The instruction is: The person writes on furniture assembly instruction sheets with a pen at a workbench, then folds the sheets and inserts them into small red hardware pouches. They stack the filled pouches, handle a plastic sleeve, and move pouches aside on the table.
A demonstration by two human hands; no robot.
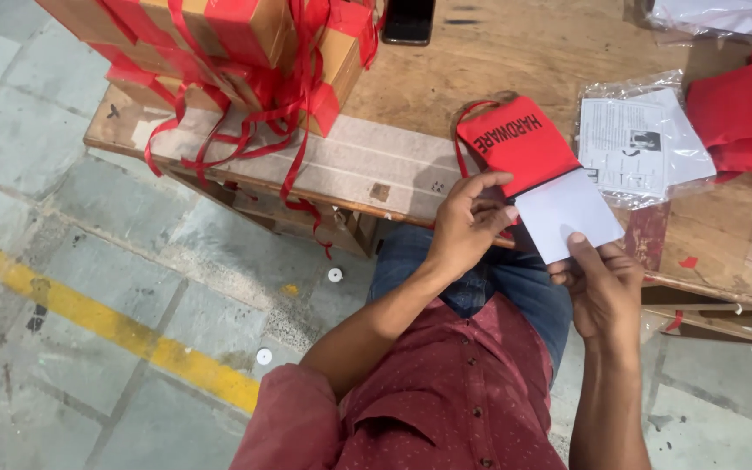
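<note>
The left hand (467,228) pinches the red bag (518,144) at its mouth, by the bench (515,52) edge. The right hand (604,287) grips a white card (567,213), half inside the bag.

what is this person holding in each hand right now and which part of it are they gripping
Both hands hold one thing: a red cloth pouch with a white card in its mouth. The left hand grips the pouch's open edge; the right hand pinches the card's lower edge.
</note>
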